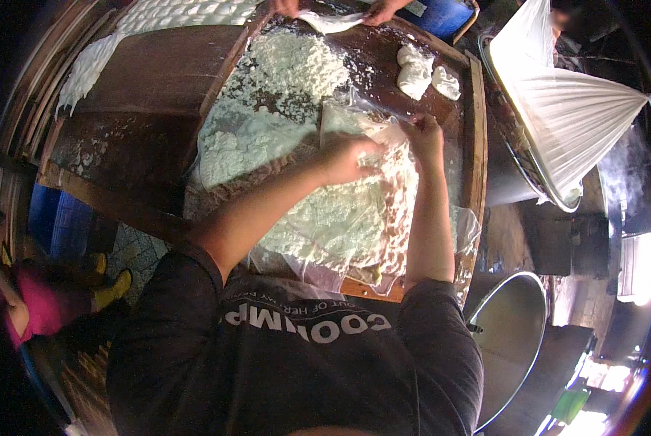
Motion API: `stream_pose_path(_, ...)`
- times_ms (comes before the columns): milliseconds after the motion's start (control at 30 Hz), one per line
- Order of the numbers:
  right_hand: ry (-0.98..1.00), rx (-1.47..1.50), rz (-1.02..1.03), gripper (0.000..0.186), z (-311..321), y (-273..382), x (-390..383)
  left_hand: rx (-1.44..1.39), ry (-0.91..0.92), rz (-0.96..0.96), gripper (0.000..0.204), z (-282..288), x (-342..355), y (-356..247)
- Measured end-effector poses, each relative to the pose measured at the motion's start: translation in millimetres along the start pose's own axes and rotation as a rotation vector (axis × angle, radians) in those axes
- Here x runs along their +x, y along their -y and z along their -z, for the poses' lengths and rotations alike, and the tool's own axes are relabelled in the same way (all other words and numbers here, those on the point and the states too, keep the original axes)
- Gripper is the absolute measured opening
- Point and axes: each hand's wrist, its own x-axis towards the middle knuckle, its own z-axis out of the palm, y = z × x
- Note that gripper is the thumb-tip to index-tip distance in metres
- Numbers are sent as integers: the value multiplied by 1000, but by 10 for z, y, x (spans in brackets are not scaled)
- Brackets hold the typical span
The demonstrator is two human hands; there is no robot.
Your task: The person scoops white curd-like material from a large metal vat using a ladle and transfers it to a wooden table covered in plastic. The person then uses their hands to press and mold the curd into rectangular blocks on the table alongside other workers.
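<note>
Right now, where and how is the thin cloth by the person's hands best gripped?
Probably pinch the thin cloth by its near edge, from the person's side: there it seems loose, reaching past the white curds, while the right hand is at its far edge.

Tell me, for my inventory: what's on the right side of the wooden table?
Crumbly white material, thin cloth by the left hand and right hand, and smooth white lumps. The tabletop beneath the white material is covered, so it cannot be seen.
</note>
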Motion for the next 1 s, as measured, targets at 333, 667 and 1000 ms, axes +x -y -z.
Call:
stream_pose_path(333,341,-694,549,13,-899,-193,850,365,71,462,31,362,-32,232)
stream_pose_path(667,-89,-216,618,14,-248,729,151,333,-59,299,22,541,449,223)
stream_pose_path(1000,219,-290,529,12,-21,288,-767,466,101,27,16,469,-85,174)
